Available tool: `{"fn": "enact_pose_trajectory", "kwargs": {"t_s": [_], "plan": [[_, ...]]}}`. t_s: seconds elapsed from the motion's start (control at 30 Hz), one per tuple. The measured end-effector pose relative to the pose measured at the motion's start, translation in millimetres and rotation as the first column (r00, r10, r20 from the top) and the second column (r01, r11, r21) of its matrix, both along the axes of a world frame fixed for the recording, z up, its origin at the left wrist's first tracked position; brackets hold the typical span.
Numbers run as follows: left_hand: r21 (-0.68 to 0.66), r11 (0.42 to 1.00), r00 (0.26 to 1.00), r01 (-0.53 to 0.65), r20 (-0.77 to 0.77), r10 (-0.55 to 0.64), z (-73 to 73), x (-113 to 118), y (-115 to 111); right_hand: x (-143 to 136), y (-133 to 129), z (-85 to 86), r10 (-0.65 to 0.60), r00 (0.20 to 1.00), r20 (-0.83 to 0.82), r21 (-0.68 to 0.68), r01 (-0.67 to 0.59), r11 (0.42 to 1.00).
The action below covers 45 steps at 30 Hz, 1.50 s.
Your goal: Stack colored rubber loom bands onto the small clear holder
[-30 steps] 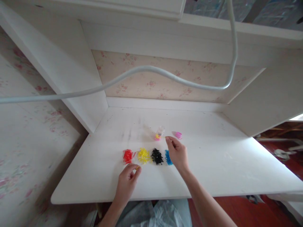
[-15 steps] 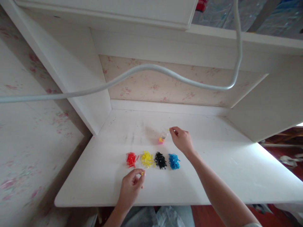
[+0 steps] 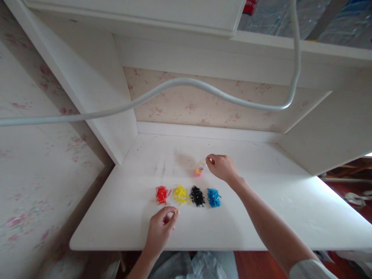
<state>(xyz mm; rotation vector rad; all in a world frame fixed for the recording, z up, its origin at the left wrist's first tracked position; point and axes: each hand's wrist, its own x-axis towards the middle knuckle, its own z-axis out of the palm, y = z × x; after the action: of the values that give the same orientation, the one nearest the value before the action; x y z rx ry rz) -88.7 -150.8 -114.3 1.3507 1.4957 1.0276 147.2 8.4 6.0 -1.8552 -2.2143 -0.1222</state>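
My left hand is near the front of the desk, thumb and forefinger pinched on a small yellow strip. My right hand reaches to the mouth of a small clear bottle with pink at its bottom and yellow pieces inside. A bit of yellow shows at the right fingertips, which are closed. Between the hands lie a red pile, a yellow pile, a black pile and a blue pile of small thin strips, side by side.
The white desk has a wall panel on each side and a cabinet above. A pale cable crosses in front of the view. Plastic-wrapped bottles sit on the upper right shelf.
My right hand has moved slightly left, bringing its fingertips and the yellow bit to the bottle's mouth. My left hand stays nearly still with its yellow strip.
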Motion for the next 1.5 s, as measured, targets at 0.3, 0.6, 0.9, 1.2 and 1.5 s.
{"fn": "enact_pose_trajectory", "kwargs": {"t_s": [0.3,0.6,0.9,1.2,1.5], "plan": [[-0.019,1.0,1.0,-0.011,0.006,0.011,0.1,1,0,3,-1,2.2,0.035,0.995,-0.096,0.061,-0.029,0.998],[0.071,0.996,0.998,0.044,-0.042,-0.041,29.2,12,20,-17,-86,-47.6,-0.017,0.832,-0.554,-0.055,-0.016,0.998],[0.302,0.938,0.973,0.17,-0.203,-0.111,85.0,47,81,-65,-149,-100.4,-0.004,0.948,-0.319,-0.307,-0.099,0.947],[0.431,0.845,0.883,0.318,-0.459,-0.098,114.0,78,136,-64,-147,-106.1,-0.018,0.952,-0.306,-0.276,-0.07,0.959],[0.405,0.799,0.751,0.445,-0.655,-0.085,107.7,90,170,-63,-148,-106.9,0.013,0.953,-0.301,-0.238,-0.088,0.967]]}}
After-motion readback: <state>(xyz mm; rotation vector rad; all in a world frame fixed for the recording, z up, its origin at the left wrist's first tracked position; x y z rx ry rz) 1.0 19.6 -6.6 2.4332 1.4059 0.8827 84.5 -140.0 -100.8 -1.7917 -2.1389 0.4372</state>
